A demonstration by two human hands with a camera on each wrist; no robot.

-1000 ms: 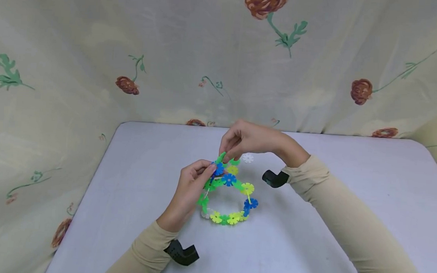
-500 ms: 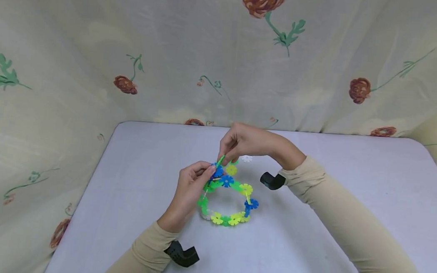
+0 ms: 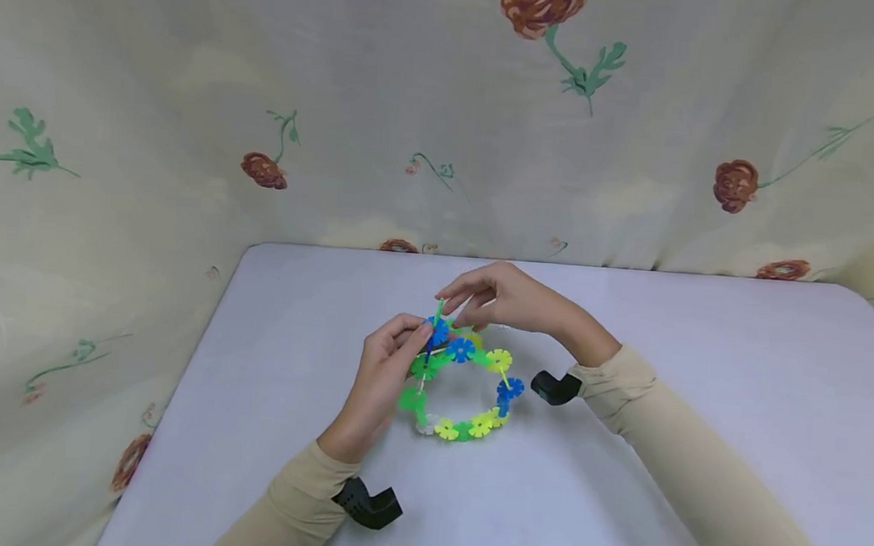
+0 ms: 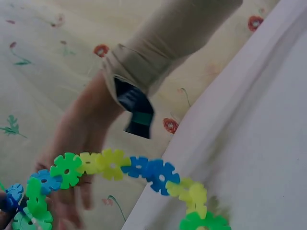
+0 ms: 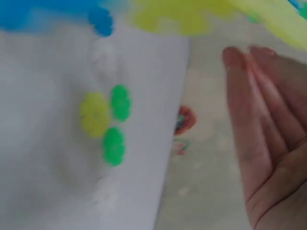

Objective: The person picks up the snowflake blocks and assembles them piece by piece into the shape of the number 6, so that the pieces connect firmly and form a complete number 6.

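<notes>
My left hand (image 3: 388, 362) pinches a blue snowflake disc (image 3: 439, 332) between thumb and fingers. That disc belongs to a chain of interlocking snowflake discs (image 3: 499, 360) in green, yellow, blue and clear, curved into a ring. A green disc (image 3: 439, 309) stands edge-on out of the top of the held blue one. Just to its right is my right hand (image 3: 510, 298), fingers extended. In the right wrist view its fingers (image 5: 244, 120) are straight with nothing between them. The chain (image 4: 112, 164) arches across the left wrist view, in front of the right hand (image 4: 72, 143).
Loose discs lie on the white table (image 3: 629, 318) behind the chain: a yellow disc (image 5: 94, 114), two green ones and pale clear ones, blurred. A floral curtain (image 3: 340, 133) hangs beyond the table's far edge. Black camera mounts (image 3: 368, 504) sit on both wrists.
My right fingers have let go of the green disc, spread and moved slightly right. The green disc now stands in the blue one. My left hand keeps its hold; the ring has tilted up slightly.
</notes>
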